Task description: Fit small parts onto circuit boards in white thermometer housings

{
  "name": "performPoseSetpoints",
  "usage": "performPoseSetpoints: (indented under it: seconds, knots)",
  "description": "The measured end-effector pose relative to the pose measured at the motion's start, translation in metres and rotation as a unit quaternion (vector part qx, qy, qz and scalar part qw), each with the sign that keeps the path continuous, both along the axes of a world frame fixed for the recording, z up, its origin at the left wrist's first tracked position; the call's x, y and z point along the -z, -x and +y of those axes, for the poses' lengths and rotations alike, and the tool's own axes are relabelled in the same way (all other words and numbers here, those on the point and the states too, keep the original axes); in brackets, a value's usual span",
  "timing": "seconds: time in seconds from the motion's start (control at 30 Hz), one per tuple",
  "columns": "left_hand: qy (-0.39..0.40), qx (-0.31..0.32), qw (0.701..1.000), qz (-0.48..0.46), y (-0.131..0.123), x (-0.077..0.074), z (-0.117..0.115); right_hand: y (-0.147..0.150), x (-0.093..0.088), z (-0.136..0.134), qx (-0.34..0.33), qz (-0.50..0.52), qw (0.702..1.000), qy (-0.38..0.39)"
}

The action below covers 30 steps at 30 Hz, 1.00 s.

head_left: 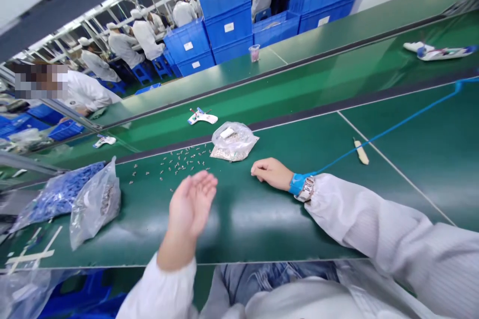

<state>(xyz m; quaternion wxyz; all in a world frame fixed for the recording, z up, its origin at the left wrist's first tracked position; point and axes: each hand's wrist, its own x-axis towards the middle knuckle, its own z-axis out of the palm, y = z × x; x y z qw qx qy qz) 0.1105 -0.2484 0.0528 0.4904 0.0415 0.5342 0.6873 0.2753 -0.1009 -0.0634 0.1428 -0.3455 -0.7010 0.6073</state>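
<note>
My left hand (pixel 192 202) hovers palm up above the green table (pixel 262 219), fingers apart and holding nothing. Just beyond its fingertips lie several small metal parts (pixel 179 162) scattered on the table. My right hand (pixel 271 172) rests on the table with its fingers curled under; whether they hold anything is hidden. Its wrist wears a blue strap (pixel 297 183) with a blue cord (pixel 392 127) and a watch. A clear bag of small metal parts (pixel 234 141) sits just beyond the right hand.
Two plastic bags lie at the left, one of blue parts (pixel 60 194) and one of metal parts (pixel 95 204). White devices (pixel 202 117) lie on the conveyor belt behind. A tan stick (pixel 361 152) lies to the right. Blue crates (pixel 224 10) and workers in white stand beyond.
</note>
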Motion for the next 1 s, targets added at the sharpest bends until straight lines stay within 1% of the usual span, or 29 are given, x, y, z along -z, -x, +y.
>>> performPoseSetpoints:
  seconds: [0.07, 0.13, 0.17, 0.23, 0.3, 0.37, 0.43, 0.53, 0.57, 0.6, 0.67, 0.73, 0.8, 0.87, 0.93, 1.0]
  knots:
    - [0.027, 0.014, 0.999, 0.018, 0.004, -0.009, 0.058, 0.001, 0.002, 0.002, -0.028, 0.001, 1.0, 0.006]
    - [0.066, 0.025, 0.997, 0.037, 0.007, -0.013, 0.104, 0.003, 0.003, 0.005, -0.05, 0.005, 0.999, 0.021]
    - [0.084, 0.029, 0.995, 0.047, 0.008, -0.014, 0.12, 0.004, 0.003, 0.006, -0.058, 0.008, 0.998, 0.03]
    - [0.11, 0.04, 0.991, 0.066, 0.012, -0.015, 0.137, 0.007, 0.005, 0.01, -0.069, 0.016, 0.996, 0.053]
    - [0.121, 0.052, 0.988, 0.083, 0.017, -0.015, 0.14, 0.01, 0.007, 0.014, -0.075, 0.029, 0.994, 0.077]
    - [0.121, 0.06, 0.986, 0.096, 0.023, -0.015, 0.131, 0.014, 0.01, 0.016, -0.074, 0.042, 0.991, 0.1]
    - [0.112, 0.07, 0.986, 0.104, 0.028, -0.013, 0.117, 0.016, 0.013, 0.02, -0.062, 0.051, 0.99, 0.117]
    - [0.084, 0.103, 0.986, 0.101, 0.026, -0.006, 0.089, 0.016, 0.018, 0.032, -0.016, 0.056, 0.991, 0.123]
    - [0.076, 0.129, 0.984, 0.093, 0.021, -0.001, 0.079, 0.015, 0.019, 0.038, 0.004, 0.056, 0.991, 0.118]
    - [0.074, 0.169, 0.98, 0.077, 0.015, 0.006, 0.071, 0.014, 0.019, 0.045, 0.027, 0.055, 0.992, 0.112]
    - [0.077, 0.264, 0.961, 0.036, -0.004, 0.026, 0.059, 0.011, 0.019, 0.06, 0.074, 0.05, 0.992, 0.09]
    - [0.085, 0.37, 0.925, -0.017, -0.026, 0.053, 0.056, 0.009, 0.015, 0.073, 0.121, 0.038, 0.99, 0.059]
    - [0.086, 0.474, 0.873, -0.074, -0.048, 0.08, 0.06, 0.008, 0.01, 0.082, 0.162, 0.022, 0.986, 0.018]
    - [0.073, 0.557, 0.818, -0.124, -0.064, 0.103, 0.069, 0.009, 0.004, 0.088, 0.192, 0.003, 0.981, -0.029]
    - [0.06, 0.622, 0.764, -0.16, -0.072, 0.118, 0.079, 0.012, -0.001, 0.094, 0.21, -0.017, 0.975, -0.076]
    - [0.055, 0.669, 0.719, -0.178, -0.074, 0.127, 0.089, 0.016, -0.005, 0.101, 0.214, -0.037, 0.968, -0.122]
